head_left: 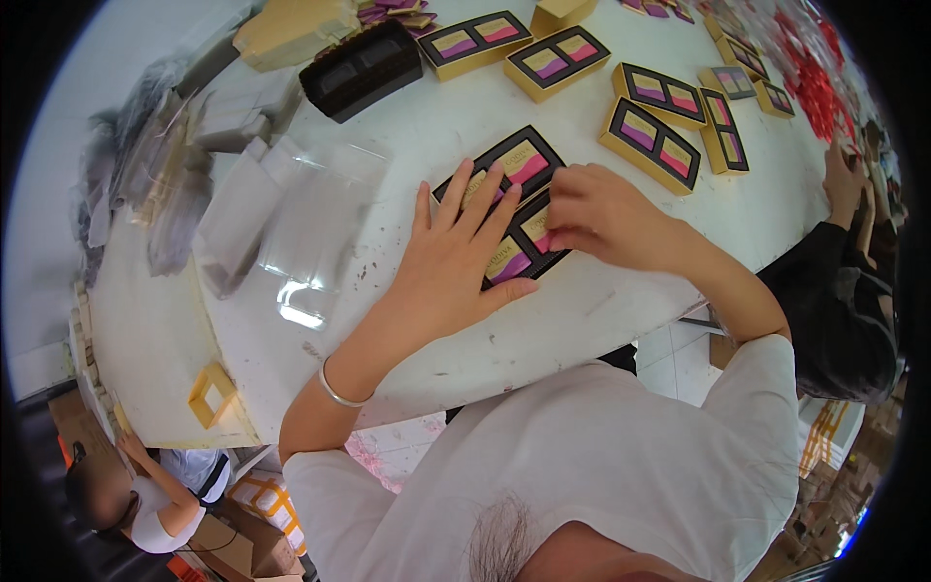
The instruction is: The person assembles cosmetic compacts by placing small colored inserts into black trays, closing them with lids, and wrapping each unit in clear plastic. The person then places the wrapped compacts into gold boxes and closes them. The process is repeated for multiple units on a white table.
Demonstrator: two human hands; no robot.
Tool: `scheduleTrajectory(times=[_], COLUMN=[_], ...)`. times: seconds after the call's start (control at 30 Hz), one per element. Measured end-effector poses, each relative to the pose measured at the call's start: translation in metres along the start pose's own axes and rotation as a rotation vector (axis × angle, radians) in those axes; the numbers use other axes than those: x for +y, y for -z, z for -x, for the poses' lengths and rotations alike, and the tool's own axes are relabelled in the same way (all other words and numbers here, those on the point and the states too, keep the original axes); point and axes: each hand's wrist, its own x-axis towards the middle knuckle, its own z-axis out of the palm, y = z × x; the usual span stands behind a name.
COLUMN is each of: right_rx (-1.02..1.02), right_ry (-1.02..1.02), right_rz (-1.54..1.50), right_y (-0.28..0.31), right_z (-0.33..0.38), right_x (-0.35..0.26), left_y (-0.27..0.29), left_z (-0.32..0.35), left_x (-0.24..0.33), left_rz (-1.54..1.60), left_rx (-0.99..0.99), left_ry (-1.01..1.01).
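The left hand [446,254] lies with spread fingers over the far box [546,150] and the near box [551,259], which stand side by side on the tabletop [504,339]. The right hand [596,218] has bent fingers at the pink packet [536,229] in the near box; whether it pinches this, I cannot tell.

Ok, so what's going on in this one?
The person's left hand lies spread over two adjoining black-lined boxes. The bent right hand is at a pink-and-gold packet in the nearer one; whether it grips is unclear. More filled boxes sit farther back on the white table, with clear plastic sleeves to the left.
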Motion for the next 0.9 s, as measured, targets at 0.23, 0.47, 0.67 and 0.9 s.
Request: scheduleTrajectory(times=[0.23, 0.47, 0.67, 0.9], right_rx=[0.098, 0.073, -0.153, -0.102], right_ry=[-0.275, -0.021, -0.071, -0.274], right_rz=[-0.133, 0.343, 0.357, 0.499], right_y=[-0.015, -0.017, -0.022, 0.018], right_z=[0.000, -0.005, -0.008, 0.037], right_x=[-0.010, -0.019, -0.021, 0.011], left_y=[-0.003, -0.002, 0.032, 0.050], left_z=[0.003, 0.016, 0.064, 0.185], left_x=[-0.001, -0.009, -0.031, -0.056], left_rz=[0.005, 0.257, 0.065, -0.246], left_rx=[0.040, 0.370, 0.552, 0.687], left_ry=[-0.023, -0.018, 0.243, 0.830])
